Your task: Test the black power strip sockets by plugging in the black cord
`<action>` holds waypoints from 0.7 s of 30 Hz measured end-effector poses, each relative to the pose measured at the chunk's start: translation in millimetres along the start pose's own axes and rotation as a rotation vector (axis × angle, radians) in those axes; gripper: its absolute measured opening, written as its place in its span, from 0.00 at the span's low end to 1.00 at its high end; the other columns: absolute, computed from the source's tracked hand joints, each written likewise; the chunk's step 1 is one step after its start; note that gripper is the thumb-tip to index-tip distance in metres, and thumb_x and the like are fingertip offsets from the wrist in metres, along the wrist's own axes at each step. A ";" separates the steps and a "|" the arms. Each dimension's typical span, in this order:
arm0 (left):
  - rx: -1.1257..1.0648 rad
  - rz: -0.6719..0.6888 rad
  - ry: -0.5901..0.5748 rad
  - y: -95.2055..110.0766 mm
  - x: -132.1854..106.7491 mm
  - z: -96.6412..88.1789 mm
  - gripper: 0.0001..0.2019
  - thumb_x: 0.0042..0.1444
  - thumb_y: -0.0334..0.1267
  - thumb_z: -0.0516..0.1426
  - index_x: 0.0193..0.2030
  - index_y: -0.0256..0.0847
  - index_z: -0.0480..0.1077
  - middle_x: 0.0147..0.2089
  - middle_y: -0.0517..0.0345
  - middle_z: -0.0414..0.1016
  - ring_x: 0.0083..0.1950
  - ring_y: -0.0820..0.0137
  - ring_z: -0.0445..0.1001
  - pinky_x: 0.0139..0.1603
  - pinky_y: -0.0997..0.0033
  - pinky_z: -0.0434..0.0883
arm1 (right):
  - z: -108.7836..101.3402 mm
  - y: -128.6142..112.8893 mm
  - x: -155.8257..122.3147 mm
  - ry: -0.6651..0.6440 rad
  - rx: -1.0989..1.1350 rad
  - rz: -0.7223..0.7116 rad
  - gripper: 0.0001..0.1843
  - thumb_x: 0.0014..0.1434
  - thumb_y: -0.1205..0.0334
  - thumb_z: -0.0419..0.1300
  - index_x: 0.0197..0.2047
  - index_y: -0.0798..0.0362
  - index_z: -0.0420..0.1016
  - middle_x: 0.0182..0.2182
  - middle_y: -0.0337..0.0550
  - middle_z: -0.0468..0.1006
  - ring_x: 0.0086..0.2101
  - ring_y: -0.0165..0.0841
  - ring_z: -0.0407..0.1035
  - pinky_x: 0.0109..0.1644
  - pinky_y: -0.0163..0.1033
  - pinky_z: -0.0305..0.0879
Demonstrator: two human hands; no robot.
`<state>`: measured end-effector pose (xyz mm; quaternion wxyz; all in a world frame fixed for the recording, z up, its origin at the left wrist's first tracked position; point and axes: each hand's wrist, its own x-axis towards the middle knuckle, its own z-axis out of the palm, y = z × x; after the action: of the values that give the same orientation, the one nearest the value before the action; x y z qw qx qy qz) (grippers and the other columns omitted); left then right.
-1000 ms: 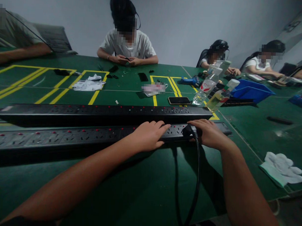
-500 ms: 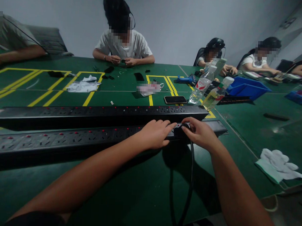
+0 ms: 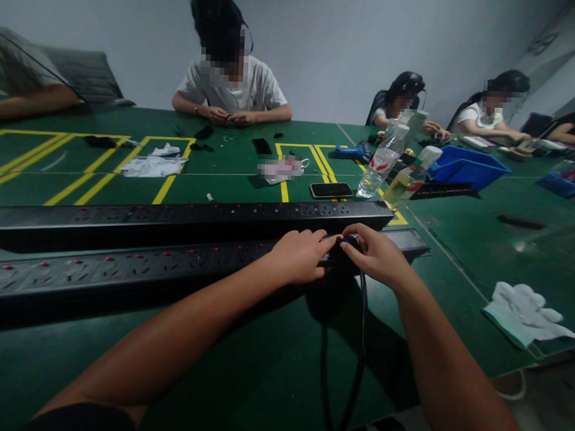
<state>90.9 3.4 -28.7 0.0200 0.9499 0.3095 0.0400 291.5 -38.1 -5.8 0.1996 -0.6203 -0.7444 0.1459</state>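
Observation:
The nearer of two long black power strips (image 3: 202,262) lies across the table below me. My left hand (image 3: 298,257) is closed over this strip, fingers on its top and thumb at its near side. Its index fingertip reaches the black plug (image 3: 352,241). My right hand (image 3: 376,251) pinches that plug against the strip's top, near the right end. A black cable (image 3: 362,333) hangs from the plug in a curve toward the table's front edge. The fingers hide most of the plug, so how deep it sits in the socket cannot be seen.
Behind lies a second power strip (image 3: 187,220). Farther back are a phone (image 3: 331,191), a water bottle (image 3: 382,162), a bottle of yellow liquid (image 3: 408,182) and a blue bin (image 3: 465,169). White gloves (image 3: 526,312) lie at right. Several co-workers sit around the table.
The view has shifted slightly. My left index fingertip has come closer to the plug and my right fingers. Across the table, a co-worker's hands have drawn together.

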 end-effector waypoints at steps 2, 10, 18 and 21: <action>-0.004 -0.010 -0.007 1.0 -0.2 -0.3 0.36 0.57 0.50 0.54 0.70 0.46 0.47 0.64 0.49 0.63 0.54 0.56 0.69 0.47 0.59 0.66 | 1.4 0.5 -0.3 0.009 0.015 0.011 0.15 0.59 0.51 0.57 0.45 0.50 0.70 0.19 0.33 0.63 0.21 0.29 0.57 0.25 0.36 0.43; -0.002 -0.028 0.000 2.9 -0.7 -0.9 0.37 0.57 0.52 0.54 0.71 0.50 0.45 0.61 0.50 0.64 0.52 0.56 0.69 0.45 0.60 0.66 | 9.8 -1.9 3.1 0.106 0.177 0.081 0.09 0.56 0.56 0.59 0.37 0.52 0.71 0.15 0.29 0.57 0.17 0.26 0.52 0.23 0.35 0.43; -0.016 -0.057 -0.030 2.5 0.6 -1.8 0.37 0.57 0.53 0.54 0.71 0.54 0.44 0.62 0.51 0.63 0.52 0.55 0.69 0.42 0.60 0.67 | -11.8 -20.4 -5.7 0.348 0.457 0.181 0.09 0.52 0.57 0.61 0.34 0.51 0.68 0.17 0.35 0.66 0.16 0.28 0.58 0.20 0.35 0.47; -0.021 -0.050 -0.046 2.0 0.2 -3.7 0.38 0.57 0.55 0.54 0.71 0.54 0.43 0.64 0.50 0.61 0.53 0.54 0.69 0.43 0.59 0.67 | -18.9 -29.4 -11.1 0.418 0.595 0.185 0.12 0.54 0.55 0.60 0.39 0.50 0.65 0.21 0.39 0.71 0.18 0.31 0.64 0.20 0.35 0.52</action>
<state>91.9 2.0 -24.9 0.0383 0.9422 0.3323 0.0210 276.7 -55.1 23.1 0.5046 -0.6162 -0.5536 0.2435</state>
